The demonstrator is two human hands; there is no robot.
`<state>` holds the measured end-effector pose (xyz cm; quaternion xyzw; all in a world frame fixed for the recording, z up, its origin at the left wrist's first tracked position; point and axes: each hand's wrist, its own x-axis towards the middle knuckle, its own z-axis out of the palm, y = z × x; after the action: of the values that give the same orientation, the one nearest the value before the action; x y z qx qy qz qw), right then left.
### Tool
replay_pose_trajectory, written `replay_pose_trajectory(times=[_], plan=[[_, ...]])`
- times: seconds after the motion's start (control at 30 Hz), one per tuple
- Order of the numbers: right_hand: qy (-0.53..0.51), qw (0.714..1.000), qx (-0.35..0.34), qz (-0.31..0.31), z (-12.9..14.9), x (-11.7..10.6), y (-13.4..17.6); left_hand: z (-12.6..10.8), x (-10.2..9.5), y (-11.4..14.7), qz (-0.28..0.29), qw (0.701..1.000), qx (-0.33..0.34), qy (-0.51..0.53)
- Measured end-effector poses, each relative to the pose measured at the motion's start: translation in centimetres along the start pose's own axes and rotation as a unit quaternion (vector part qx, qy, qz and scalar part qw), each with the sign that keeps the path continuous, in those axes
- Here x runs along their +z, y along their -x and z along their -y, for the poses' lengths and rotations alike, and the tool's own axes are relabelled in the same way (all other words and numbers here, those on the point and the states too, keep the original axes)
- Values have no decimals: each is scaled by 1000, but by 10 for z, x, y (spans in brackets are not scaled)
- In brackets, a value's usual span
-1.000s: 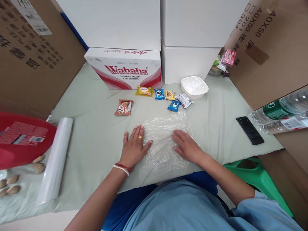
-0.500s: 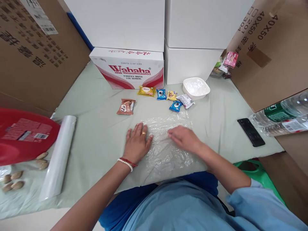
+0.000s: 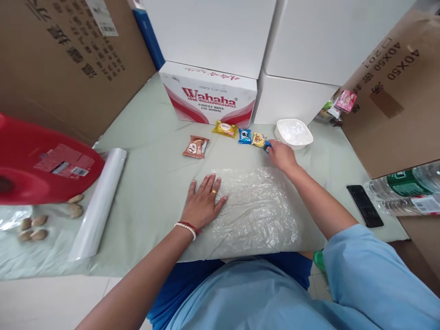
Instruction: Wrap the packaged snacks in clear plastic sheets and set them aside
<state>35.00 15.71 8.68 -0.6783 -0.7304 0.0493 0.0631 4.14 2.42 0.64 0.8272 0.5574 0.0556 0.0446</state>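
A sheet of clear plastic film (image 3: 254, 211) lies spread and wrinkled on the table in front of me. My left hand (image 3: 204, 201) rests flat, fingers spread, over the film's left edge. My right hand (image 3: 282, 156) is beyond the film's far edge, its fingers closed on a small blue snack packet (image 3: 266, 145), mostly covered by the fingers. Left of that hand lie a small yellow packet (image 3: 259, 139), another blue packet (image 3: 244, 136) and a longer yellow-green packet (image 3: 225, 129). A brown snack packet (image 3: 195, 147) sits apart, nearer to me. The silver-white packet is hidden behind my right hand.
A white bowl (image 3: 294, 133) stands just behind my right hand. White boxes and a Wahaba carton (image 3: 211, 98) wall the back. At left are a film roll (image 3: 99, 206), a red jug (image 3: 48, 160) and walnut-like nuts (image 3: 39, 221); at right, a phone (image 3: 365, 206) and bottles (image 3: 409, 183).
My right hand has left the film, moved away from me, and closed on the nearer blue packet. The film now lies flatter. My left hand stays at its left edge; the view has shifted.
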Motion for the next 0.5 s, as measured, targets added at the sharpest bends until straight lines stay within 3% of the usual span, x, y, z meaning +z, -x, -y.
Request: replay_pose_trajectory(times=[0.07, 0.13, 0.23, 0.3, 0.33, 0.4, 0.47, 0.5], plan=[[-109, 991, 13, -77, -3, -6, 9, 0, -1, 1, -1, 1000, 0, 8], [-262, 961, 14, -86, 0, -5, 28, 0, -1, 1, -5, 1000, 1, 17], [-427, 901, 28, 65, 18, 13, 72, 1, 0, 2, -14, 999, 4, 29], [-461, 872, 57, 154, 31, 28, 103, 1, 0, 1, -16, 999, 4, 37], [-446, 875, 69, 174, 35, 34, 116, 0, 1, 1, -15, 999, 3, 41], [-350, 921, 62, 159, 37, 38, 136, 0, 1, 1, -12, 999, 2, 44], [-221, 970, 10, 102, 31, 32, 143, 0, 0, 1, -8, 999, 2, 44], [-176, 980, -37, 80, 27, 27, 143, 0, 0, 1, -7, 999, 2, 45]])
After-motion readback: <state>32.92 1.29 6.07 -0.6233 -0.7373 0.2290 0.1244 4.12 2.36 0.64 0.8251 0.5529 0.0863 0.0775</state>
